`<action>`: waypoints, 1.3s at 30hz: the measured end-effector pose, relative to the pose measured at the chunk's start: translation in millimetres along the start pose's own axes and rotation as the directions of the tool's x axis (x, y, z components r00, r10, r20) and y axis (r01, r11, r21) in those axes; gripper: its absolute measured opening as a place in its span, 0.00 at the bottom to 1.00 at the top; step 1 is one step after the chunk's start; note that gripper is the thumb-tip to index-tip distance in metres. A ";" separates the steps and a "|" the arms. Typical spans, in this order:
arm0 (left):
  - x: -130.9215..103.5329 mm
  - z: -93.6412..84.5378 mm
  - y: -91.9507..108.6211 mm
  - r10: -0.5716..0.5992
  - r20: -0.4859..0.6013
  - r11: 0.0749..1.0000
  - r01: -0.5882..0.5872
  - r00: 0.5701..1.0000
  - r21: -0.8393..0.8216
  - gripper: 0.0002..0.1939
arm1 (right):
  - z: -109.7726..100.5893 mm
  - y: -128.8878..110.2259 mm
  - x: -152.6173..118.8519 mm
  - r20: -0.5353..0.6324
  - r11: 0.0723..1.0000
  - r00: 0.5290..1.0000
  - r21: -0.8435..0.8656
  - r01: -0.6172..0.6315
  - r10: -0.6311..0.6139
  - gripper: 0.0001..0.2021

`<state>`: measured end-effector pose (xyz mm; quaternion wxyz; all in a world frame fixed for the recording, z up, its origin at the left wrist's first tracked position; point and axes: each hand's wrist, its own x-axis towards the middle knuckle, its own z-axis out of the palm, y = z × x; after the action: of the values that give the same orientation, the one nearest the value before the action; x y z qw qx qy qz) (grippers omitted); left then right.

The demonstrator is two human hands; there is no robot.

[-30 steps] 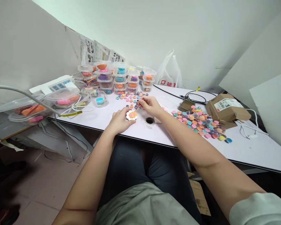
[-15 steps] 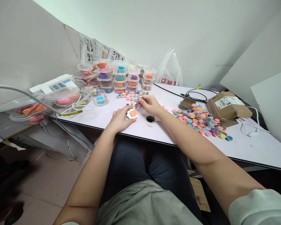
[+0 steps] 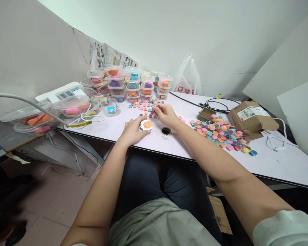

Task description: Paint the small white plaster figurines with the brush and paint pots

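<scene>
A white flower-shaped piece with an orange and pink centre (image 3: 146,125) is held between the thumb and fingers of my left hand (image 3: 133,131), close to the table's front edge. My right hand (image 3: 165,114) is pinched on a thin reddish stick (image 3: 153,112), just up and right of the flower. The stick's lower end lies near small coloured discs (image 3: 145,105) spread on the white table (image 3: 156,140). What the tip touches is too small to tell.
Stacked clear tubs (image 3: 132,85) of coloured clay stand behind. Many coloured discs (image 3: 220,133) are heaped at right beside an open cardboard box (image 3: 251,119). A round hole (image 3: 165,131), cables and a white bag (image 3: 187,77) are also in view.
The stick in my right hand has moved up off the flower piece, toward the small discs. My left hand still holds the flower. The whole view has shifted slightly.
</scene>
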<state>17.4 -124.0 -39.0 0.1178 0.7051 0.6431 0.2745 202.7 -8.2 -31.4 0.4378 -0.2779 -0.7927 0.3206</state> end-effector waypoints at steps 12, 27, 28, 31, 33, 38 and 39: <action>-0.4 0.2 -1.9 -0.026 -0.004 1.000 0.026 1.000 -0.006 0.36 | 2.9 -0.3 0.0 -0.026 1.000 1.000 -0.030 -0.002 0.001 0.27; -1.0 -1.8 2.0 -0.030 0.006 0.999 0.030 1.000 -0.011 0.36 | 2.2 4.5 0.1 -0.022 0.997 0.999 0.066 -0.029 0.030 0.27; -0.9 -1.9 1.7 -0.028 0.007 1.000 0.028 1.000 -0.013 0.36 | 2.0 4.7 -0.2 -0.008 0.996 0.999 0.077 -0.035 0.036 0.27; -0.3 -2.1 0.8 -0.018 0.013 1.000 0.019 1.000 -0.024 0.35 | 3.1 6.4 -0.5 0.026 0.993 0.997 0.089 -0.071 0.069 0.25; 0.1 -2.4 0.6 -0.015 0.018 0.999 0.016 1.000 -0.035 0.35 | 4.0 8.3 -0.2 0.013 0.991 0.995 0.097 -0.096 0.095 0.24; -0.2 -2.9 0.5 -0.022 0.013 0.999 0.023 1.000 -0.049 0.35 | 3.7 9.0 -1.1 -0.023 0.979 0.991 0.157 -0.129 0.134 0.25; -0.4 -2.8 0.3 -0.021 0.014 0.999 0.022 1.000 -0.049 0.35 | 3.9 8.6 -1.2 -0.017 0.977 0.990 0.168 -0.132 0.137 0.25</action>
<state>16.2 -124.9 -36.6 0.1425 0.6969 0.6429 0.2840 201.3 -4.6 -40.0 0.4478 -0.2980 -0.7363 0.4105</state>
